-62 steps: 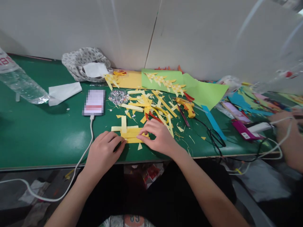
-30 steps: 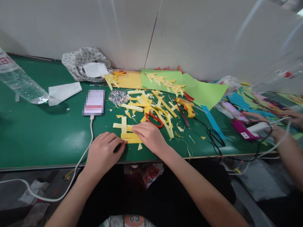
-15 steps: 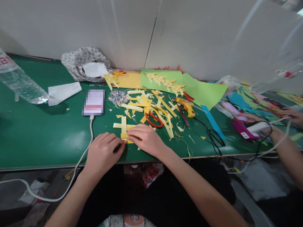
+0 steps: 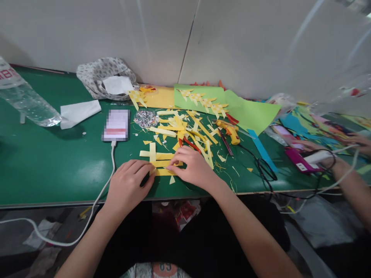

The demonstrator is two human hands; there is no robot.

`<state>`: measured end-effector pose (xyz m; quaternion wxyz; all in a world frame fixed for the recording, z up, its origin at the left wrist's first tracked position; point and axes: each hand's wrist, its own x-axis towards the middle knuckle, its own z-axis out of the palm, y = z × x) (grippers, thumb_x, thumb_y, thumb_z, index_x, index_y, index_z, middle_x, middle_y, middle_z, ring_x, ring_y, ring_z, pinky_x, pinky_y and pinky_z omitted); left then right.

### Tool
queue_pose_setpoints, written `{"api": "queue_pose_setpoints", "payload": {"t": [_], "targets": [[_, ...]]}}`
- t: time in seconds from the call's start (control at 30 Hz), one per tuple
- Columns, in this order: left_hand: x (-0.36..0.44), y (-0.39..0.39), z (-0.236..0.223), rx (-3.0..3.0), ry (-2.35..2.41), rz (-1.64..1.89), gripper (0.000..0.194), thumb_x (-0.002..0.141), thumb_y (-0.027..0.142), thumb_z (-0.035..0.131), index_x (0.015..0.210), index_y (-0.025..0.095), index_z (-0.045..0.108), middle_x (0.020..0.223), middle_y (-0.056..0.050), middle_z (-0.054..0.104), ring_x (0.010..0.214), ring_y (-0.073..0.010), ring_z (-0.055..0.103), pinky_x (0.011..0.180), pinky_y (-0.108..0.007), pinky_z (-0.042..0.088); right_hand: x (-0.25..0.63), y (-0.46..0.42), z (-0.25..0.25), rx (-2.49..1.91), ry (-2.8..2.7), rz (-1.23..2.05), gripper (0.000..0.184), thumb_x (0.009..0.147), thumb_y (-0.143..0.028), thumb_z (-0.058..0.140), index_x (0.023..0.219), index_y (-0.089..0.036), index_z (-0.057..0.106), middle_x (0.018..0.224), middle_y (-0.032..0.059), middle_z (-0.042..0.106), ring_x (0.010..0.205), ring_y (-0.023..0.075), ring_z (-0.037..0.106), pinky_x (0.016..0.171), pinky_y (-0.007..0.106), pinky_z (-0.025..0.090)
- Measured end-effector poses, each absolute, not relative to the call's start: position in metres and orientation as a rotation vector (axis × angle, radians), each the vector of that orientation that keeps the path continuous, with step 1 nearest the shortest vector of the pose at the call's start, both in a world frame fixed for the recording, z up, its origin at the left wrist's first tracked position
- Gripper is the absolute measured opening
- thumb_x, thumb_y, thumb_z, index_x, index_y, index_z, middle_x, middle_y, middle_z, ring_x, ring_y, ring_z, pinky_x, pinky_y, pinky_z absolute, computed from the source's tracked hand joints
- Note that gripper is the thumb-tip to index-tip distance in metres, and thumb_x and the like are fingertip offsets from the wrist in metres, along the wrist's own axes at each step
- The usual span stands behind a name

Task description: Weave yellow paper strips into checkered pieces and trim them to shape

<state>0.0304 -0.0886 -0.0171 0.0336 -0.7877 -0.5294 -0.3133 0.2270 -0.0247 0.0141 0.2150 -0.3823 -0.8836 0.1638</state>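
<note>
On the green table, yellow paper strips [image 4: 164,163] lie side by side, crossed near their left ends by a pale yellow upright strip [image 4: 152,151]. My left hand [image 4: 130,179] is closed on the left end of the strips, thumb and forefinger together at the crossing. My right hand [image 4: 194,166] pinches a yellow strip farther right, its fingertips on the paper. Just behind it, scissors [image 4: 194,146] with red and yellow handles are partly covered by the hand and by paper scraps [image 4: 175,125].
A phone [image 4: 116,125] on a white cable lies left, near a water bottle [image 4: 31,100]. Behind are a dish of beads [image 4: 145,118] and folded yellow paper pieces [image 4: 203,102]. A glue gun [image 4: 228,131] with black cord lies right. Another person's hand [image 4: 361,143] is far right.
My right hand has slid right along the strips, uncovering more of them and now hiding part of the scissors handle. My left hand stays at the left end.
</note>
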Motion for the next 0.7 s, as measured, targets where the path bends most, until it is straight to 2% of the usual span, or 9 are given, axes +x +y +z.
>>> {"api": "queue_pose_setpoints", "payload": {"t": [0.1, 0.17, 0.5, 0.7], "targets": [[0.030, -0.088, -0.019, -2.475, -1.613, -1.007, 0.011, 0.082, 0.017, 0.056, 0.088, 0.020, 0.065, 0.093, -0.001, 0.071, 0.087, -0.0185, 0.061, 0.081, -0.033, 0.048, 0.241, -0.022, 0.022, -1.236, -2.546, 0.542, 0.022, 0.071, -0.038, 0.071, 0.070, -0.019, 0.062, 0.071, 0.0001, 0.057, 0.075, 0.0150, 0.051, 0.066, 0.027, 0.040], [0.030, -0.087, -0.019, -2.484, -1.607, -1.022, 0.011, 0.082, 0.017, 0.056, 0.087, 0.021, 0.065, 0.093, 0.000, 0.071, 0.089, -0.0186, 0.062, 0.082, -0.034, 0.048, 0.248, -0.021, 0.025, -1.316, -2.577, 0.565, 0.023, 0.069, -0.040, 0.072, 0.070, -0.020, 0.061, 0.071, -0.0007, 0.056, 0.076, 0.0149, 0.050, 0.066, 0.028, 0.039], [0.029, -0.087, -0.018, -2.488, -1.643, -0.991, 0.012, 0.083, 0.019, 0.055, 0.088, 0.020, 0.066, 0.093, -0.001, 0.072, 0.088, -0.0201, 0.063, 0.080, -0.036, 0.050, 0.251, -0.021, 0.029, -1.458, -2.497, 0.658, 0.019, 0.069, -0.034, 0.071, 0.064, -0.020, 0.060, 0.069, -0.0012, 0.060, 0.066, 0.0120, 0.053, 0.058, 0.025, 0.037], [0.030, -0.088, -0.016, -2.462, -1.695, -0.991, 0.009, 0.083, 0.020, 0.055, 0.084, 0.020, 0.064, 0.092, -0.003, 0.072, 0.085, -0.0207, 0.064, 0.078, -0.036, 0.050, 0.250, -0.023, 0.032, -1.308, -2.437, 0.661, 0.016, 0.076, -0.033, 0.065, 0.067, -0.020, 0.064, 0.072, 0.0001, 0.064, 0.070, 0.0132, 0.057, 0.065, 0.027, 0.042]]}}
